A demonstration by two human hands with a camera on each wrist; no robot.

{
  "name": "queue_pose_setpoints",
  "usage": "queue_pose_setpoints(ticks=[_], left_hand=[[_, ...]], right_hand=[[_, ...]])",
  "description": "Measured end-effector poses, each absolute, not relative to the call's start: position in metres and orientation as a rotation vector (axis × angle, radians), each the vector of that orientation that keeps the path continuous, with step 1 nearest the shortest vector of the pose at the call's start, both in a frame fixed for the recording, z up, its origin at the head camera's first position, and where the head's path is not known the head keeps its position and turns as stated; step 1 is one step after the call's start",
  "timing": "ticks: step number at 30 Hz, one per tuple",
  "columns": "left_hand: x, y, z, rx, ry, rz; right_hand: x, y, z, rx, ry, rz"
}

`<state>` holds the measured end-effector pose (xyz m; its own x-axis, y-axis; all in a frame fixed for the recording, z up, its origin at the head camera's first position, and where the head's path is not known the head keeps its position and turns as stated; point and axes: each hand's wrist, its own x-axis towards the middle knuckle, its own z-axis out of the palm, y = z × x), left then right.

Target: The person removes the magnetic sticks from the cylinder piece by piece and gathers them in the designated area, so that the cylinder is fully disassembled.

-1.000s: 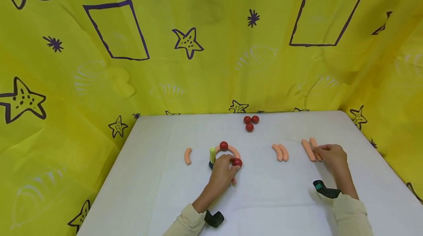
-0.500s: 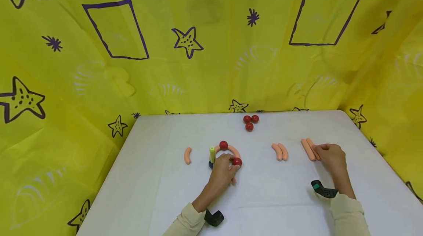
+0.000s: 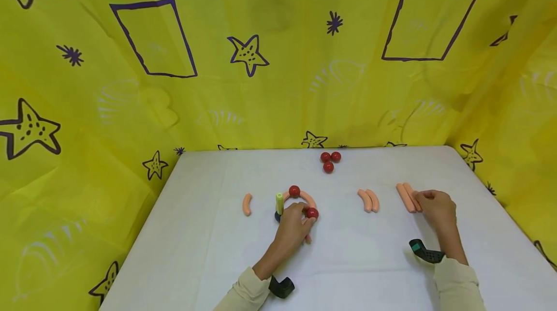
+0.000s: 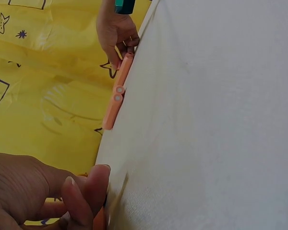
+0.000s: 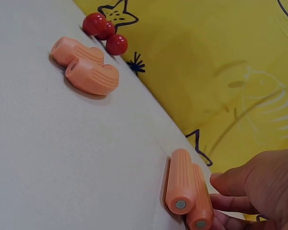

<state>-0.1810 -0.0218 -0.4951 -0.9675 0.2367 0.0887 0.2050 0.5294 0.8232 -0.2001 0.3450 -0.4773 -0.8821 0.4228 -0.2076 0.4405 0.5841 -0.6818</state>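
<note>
In the head view my left hand pinches a red ball between thumb and finger, at the right side of a ring of curved peach rods. Another red ball tops the ring; a light green rod stands at its left above a dark ball. The hand hides much of the ring. At the right, my right hand touches the outer side of one straight peach rod with its fingertips. A second straight rod lies alongside, touching it; metal discs show at their ends.
Two curved peach rods lie between the hands. A single curved rod is left of the ring. Three red balls sit near the back edge of the white table. Yellow patterned cloth rises behind and at both sides.
My right hand has slid the outer straight rod left until it lies against the other one, then stayed there. My left hand has kept its place on the red ball.
</note>
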Motion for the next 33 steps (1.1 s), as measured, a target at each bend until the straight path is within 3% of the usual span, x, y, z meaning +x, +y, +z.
queue_pose_setpoints(ticks=[21, 25, 33], left_hand=[[-0.176, -0.018, -0.489, 0.431, 2.922, 1.309], [-0.170, -0.016, -0.480, 0.577, 3.124, 1.200], [-0.158, -0.023, -0.437, 0.942, 3.238, 1.315]], right_hand=[[-0.199, 0.333, -0.475, 0.956, 3.109, -1.428], [-0.199, 0.317, -0.465, 0.858, 3.294, -1.558], [-0.201, 0.277, -0.440, 0.402, 3.434, -1.691]])
